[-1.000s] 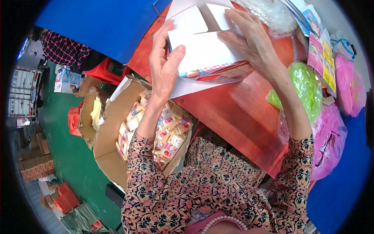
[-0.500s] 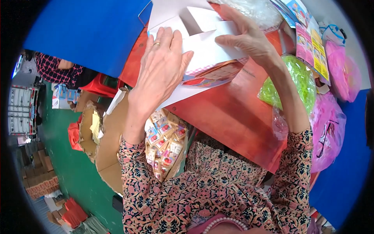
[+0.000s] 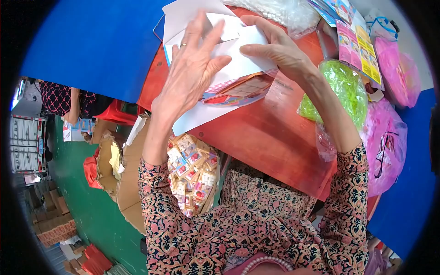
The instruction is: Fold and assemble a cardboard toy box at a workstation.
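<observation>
A white cardboard box (image 3: 231,66) lies on the red table (image 3: 284,133), its white flaps partly folded in and its lower side printed with coloured pictures. Over the left part of the flaps my left hand (image 3: 183,78) is spread, a ring on one finger; the raised fingers are slightly blurred. My right hand (image 3: 286,55) grips the right end of the box, thumb on the white flap and fingers along the far edge. Another white panel (image 3: 201,119) extends beneath the box toward me. What the box contains is hidden.
Small wrapped packets (image 3: 195,169) fill a carton near my lap. At right lie a bag of green shreds (image 3: 341,91), pink bags (image 3: 385,142) and printed cards (image 3: 360,50). Clear plastic bags (image 3: 284,13) lie at the back. Another person (image 3: 68,98) is at far left.
My left hand's fingers have lifted and spread from lying flat on the flaps. The right hand still grips the box, and its far-right flap sits further folded in.
</observation>
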Action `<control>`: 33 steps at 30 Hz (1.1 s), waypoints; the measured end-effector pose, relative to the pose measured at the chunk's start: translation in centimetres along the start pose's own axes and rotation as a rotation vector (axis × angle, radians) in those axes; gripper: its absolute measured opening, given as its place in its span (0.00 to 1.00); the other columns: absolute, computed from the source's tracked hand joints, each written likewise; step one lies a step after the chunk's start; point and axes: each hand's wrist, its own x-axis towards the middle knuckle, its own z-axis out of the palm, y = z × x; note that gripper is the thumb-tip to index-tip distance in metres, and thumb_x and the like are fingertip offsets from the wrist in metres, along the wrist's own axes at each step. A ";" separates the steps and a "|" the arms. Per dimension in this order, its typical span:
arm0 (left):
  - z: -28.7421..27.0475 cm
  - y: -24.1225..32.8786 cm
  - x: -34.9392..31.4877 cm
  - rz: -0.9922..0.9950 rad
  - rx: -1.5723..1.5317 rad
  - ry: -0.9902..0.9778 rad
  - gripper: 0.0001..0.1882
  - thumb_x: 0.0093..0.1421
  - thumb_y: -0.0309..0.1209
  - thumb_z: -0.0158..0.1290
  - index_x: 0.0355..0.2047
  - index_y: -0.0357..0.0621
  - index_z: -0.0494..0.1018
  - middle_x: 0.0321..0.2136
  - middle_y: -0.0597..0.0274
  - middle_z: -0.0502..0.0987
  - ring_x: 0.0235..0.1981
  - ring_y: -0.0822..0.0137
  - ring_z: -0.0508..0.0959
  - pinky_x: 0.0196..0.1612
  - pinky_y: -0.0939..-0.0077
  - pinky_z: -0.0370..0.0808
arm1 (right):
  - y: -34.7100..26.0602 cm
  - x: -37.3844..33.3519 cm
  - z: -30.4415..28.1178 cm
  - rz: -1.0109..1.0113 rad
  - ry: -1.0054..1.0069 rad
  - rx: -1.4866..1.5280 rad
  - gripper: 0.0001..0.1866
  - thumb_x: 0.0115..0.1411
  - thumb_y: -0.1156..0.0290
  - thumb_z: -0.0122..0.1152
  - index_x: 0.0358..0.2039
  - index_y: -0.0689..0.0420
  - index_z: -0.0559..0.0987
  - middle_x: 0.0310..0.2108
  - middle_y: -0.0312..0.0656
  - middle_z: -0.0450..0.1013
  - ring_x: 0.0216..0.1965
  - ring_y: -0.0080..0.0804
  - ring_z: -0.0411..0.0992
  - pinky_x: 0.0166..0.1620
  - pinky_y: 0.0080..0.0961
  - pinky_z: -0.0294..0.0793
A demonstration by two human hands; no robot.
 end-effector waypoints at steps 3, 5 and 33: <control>0.1 -0.2 0.0 0.006 0.077 -0.107 0.35 0.64 0.52 0.47 0.63 0.42 0.60 0.68 0.46 0.51 0.69 0.47 0.51 0.64 0.32 0.48 | 0.9 0.2 0.3 -0.054 0.047 0.055 0.33 0.54 0.69 0.66 0.60 0.59 0.66 0.51 0.40 0.70 0.49 0.24 0.69 0.52 0.22 0.68; 0.3 -0.1 -0.2 -0.019 0.135 -0.148 0.33 0.64 0.52 0.47 0.61 0.40 0.63 0.67 0.47 0.55 0.69 0.48 0.53 0.64 0.33 0.49 | 1.7 0.2 0.8 -0.045 0.146 0.036 0.30 0.57 0.70 0.61 0.60 0.60 0.66 0.52 0.40 0.69 0.48 0.24 0.69 0.51 0.21 0.68; -2.2 1.9 -5.6 0.012 0.120 -0.192 0.31 0.65 0.46 0.47 0.62 0.37 0.61 0.64 0.40 0.58 0.67 0.47 0.56 0.66 0.47 0.52 | 1.8 1.0 4.6 -0.444 0.278 -0.418 0.28 0.60 0.72 0.61 0.60 0.62 0.66 0.56 0.43 0.68 0.53 0.29 0.69 0.54 0.24 0.70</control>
